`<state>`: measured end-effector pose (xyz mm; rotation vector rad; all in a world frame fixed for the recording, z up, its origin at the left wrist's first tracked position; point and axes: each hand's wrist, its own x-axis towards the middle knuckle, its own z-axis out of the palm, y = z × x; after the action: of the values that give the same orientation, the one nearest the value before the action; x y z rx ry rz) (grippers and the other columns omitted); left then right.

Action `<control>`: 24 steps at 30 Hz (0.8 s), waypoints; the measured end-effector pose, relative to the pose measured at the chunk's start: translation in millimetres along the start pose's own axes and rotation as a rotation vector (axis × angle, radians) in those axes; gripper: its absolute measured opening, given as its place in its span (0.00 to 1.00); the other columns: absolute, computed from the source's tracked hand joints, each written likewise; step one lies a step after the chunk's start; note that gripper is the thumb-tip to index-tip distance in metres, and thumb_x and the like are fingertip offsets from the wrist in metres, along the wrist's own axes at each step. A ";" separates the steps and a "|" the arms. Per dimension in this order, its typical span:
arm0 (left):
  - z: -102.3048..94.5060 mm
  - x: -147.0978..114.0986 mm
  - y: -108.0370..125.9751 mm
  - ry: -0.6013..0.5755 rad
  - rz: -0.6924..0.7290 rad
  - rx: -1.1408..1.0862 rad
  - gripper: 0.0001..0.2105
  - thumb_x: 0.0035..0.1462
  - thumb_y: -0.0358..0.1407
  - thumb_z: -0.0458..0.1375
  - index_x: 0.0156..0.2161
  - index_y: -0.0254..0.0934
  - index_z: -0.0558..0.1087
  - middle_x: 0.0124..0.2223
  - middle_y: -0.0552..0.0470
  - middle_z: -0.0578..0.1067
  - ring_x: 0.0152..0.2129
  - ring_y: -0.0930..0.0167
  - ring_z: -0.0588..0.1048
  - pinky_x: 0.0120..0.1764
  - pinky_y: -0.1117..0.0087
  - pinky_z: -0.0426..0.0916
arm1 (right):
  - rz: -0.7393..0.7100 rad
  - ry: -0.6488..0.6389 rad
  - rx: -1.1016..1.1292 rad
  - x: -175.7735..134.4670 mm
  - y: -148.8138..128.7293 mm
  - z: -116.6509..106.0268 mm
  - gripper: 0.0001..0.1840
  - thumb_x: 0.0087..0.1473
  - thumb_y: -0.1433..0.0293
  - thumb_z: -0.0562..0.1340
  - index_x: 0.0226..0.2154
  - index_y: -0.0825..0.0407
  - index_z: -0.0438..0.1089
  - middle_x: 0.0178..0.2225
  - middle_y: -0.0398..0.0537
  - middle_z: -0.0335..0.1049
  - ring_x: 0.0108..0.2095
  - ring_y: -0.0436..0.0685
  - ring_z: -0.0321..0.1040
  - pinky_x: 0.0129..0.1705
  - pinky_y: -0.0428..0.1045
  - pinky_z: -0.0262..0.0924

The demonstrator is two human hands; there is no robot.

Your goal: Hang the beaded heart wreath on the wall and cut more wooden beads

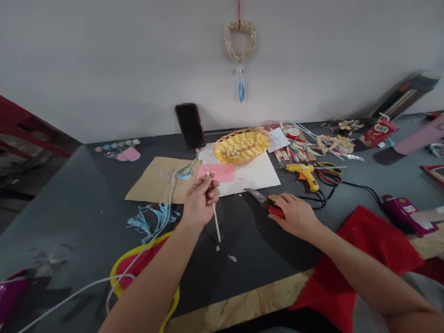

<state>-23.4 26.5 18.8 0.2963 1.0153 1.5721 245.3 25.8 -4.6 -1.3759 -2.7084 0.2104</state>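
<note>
My left hand (200,200) is closed around a thin pale wooden stick (217,224), whose lower end slants down toward the dark table. A short tip of the stick shows above my fingers. To the right, my right hand (293,213) rests low over the table, its fingers wrapped on the red handles of a pair of pliers (259,196). The metal jaws point left and look closed. Behind my hands a yellow woven basket (255,151) with small pale pieces in it stands on white paper (267,173). A pink paper (225,172) lies just beyond my left hand.
A yellow glue gun (303,172) with a black cord lies right of the basket. Blue tassels (152,221), brown paper (152,178) and a white cable (170,194) are at left. A phone (190,126) leans on the wall. Red cloth (367,249) lies under my right forearm.
</note>
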 end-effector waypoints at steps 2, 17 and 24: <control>-1.4 0.5 -3.7 -0.023 -0.002 0.026 0.08 0.48 0.28 0.63 0.34 0.31 0.71 0.22 0.54 0.72 0.12 0.83 0.59 0.13 0.85 0.49 | 0.023 0.031 -0.065 1.7 -4.0 -6.2 0.26 0.57 0.57 0.61 0.55 0.52 0.66 0.50 0.55 0.69 0.49 0.65 0.65 0.46 0.57 0.62; 3.0 -6.0 -14.3 -0.132 -0.074 0.192 0.16 0.44 0.31 0.66 0.39 0.35 0.69 0.24 0.53 0.74 0.13 0.82 0.61 0.14 0.84 0.49 | -0.209 -0.070 -0.154 95.4 -62.1 4.8 0.13 0.64 0.68 0.53 0.42 0.54 0.72 0.41 0.51 0.75 0.45 0.61 0.69 0.42 0.54 0.59; 3.7 -5.5 -16.5 -0.112 -0.103 0.193 0.11 0.49 0.30 0.63 0.39 0.34 0.68 0.24 0.54 0.73 0.13 0.81 0.61 0.14 0.85 0.51 | -0.237 -0.059 -0.064 90.0 -60.6 -1.4 0.11 0.61 0.70 0.55 0.42 0.56 0.70 0.41 0.54 0.75 0.45 0.59 0.70 0.43 0.52 0.60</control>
<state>-8.3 22.2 10.7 0.4530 1.0787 1.3528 144.4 63.3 8.9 -1.0650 -2.9192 0.1488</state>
